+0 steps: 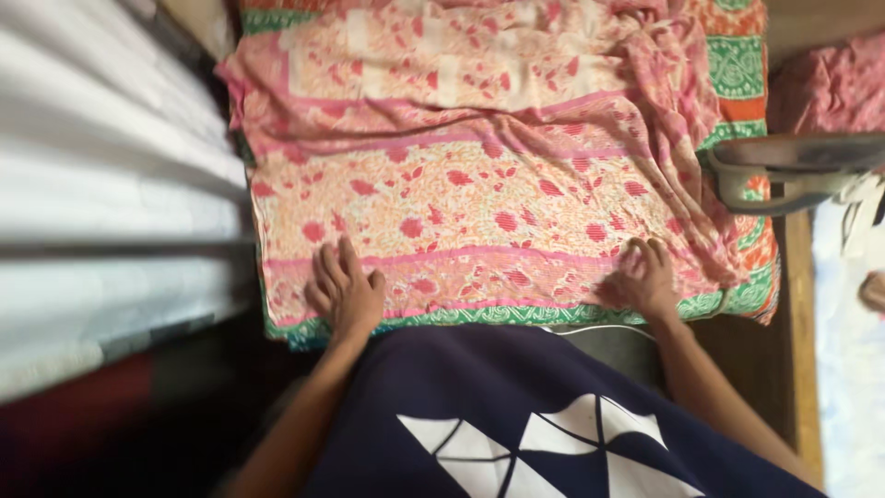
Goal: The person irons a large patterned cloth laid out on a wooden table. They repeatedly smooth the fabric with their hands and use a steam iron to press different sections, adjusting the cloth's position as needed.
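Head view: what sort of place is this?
Probably a home ironing spot. Both hands, left hand and right hand, press flat on a pink floral cloth spread over a padded board, with an iron resting at the right.

Warm, even indoor light is falling across the scene; motion blur is smearing the left edge, where shadows are deepening.

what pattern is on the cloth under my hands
The cloth is pink and cream with red floral motifs and pink stripes; the head view shows it best.
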